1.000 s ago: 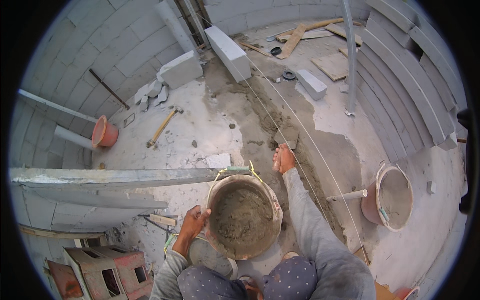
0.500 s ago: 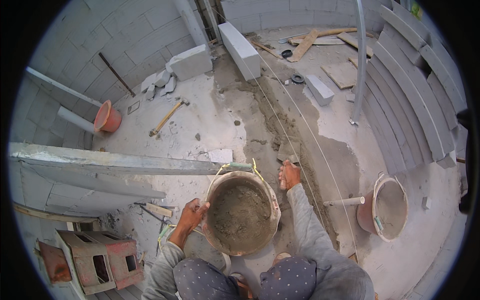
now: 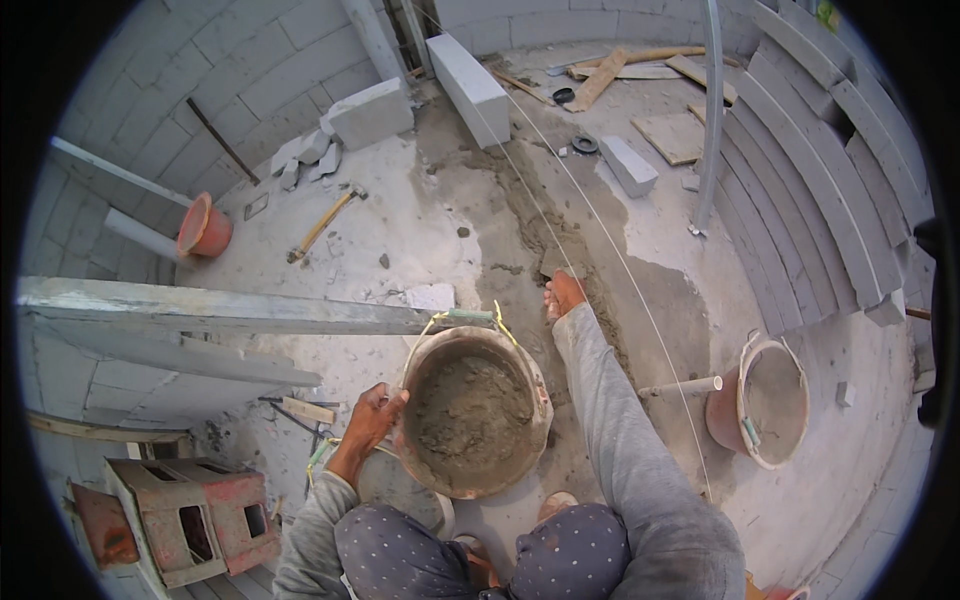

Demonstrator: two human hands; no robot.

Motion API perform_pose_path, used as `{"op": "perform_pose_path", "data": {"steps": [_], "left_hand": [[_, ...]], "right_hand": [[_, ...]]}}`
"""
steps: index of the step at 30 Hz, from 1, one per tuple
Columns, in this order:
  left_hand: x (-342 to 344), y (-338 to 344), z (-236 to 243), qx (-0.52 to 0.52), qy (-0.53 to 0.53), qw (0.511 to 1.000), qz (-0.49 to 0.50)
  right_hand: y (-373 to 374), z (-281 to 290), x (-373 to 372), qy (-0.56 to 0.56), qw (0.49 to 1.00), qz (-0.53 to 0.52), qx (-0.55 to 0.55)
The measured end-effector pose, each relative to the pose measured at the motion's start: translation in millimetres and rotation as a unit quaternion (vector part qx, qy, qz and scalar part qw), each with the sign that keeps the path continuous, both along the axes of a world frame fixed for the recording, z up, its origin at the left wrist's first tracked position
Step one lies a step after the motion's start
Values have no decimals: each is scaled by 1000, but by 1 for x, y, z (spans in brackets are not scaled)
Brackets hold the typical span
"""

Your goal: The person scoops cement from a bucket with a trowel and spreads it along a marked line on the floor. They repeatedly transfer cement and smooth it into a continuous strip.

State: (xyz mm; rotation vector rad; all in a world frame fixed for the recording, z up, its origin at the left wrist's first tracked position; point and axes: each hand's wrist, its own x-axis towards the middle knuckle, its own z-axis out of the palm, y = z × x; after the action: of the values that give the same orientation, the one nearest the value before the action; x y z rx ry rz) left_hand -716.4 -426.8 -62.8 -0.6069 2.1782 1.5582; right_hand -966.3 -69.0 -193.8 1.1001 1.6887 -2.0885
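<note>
A bucket (image 3: pixel 404 440) of wet grey mortar (image 3: pixel 472 412) stands in front of my knees, its handle resting at the far rim. My left hand (image 3: pixel 370 425) grips the left side of the rim, thumb near the top edge. Ahead and to the right, my right hand (image 3: pixel 566 297) is closed round a trowel (image 3: pixel 557 262), whose flat, mortar-grey blade points away from me. The handle is hidden in my fist. Beneath the blade runs a rough strip of mortar (image 3: pixel 535 215) along the floor, beside taut white strings (image 3: pixel 625 292).
A second mortar bucket (image 3: pixel 728 408) stands right, beside a short white pipe (image 3: pixel 680 387). A metal beam (image 3: pixel 230 312) crosses from the left to the bucket. A long block (image 3: pixel 468 92) sits at the strip's far end. A hammer (image 3: pixel 325 226) lies left; stacked blocks (image 3: pixel 800 190) line the right.
My right hand has reached farther forward and slightly left along the mortar strip with the trowel. My left hand stays on the bucket rim. The whole view has shifted a little.
</note>
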Motion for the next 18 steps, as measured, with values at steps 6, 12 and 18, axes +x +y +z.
{"op": "perform_pose_path", "data": {"steps": [6,12,18], "left_hand": [[0,3,8,-37,11,999,-10],[0,-2,-4,-52,11,999,-10],[3,-3,-9,-31,31,999,0]], "right_hand": [[17,-28,35,-24,999,20,28],[34,-36,71,25,999,26,-17],[45,-27,126,26,999,24,-21]]}}
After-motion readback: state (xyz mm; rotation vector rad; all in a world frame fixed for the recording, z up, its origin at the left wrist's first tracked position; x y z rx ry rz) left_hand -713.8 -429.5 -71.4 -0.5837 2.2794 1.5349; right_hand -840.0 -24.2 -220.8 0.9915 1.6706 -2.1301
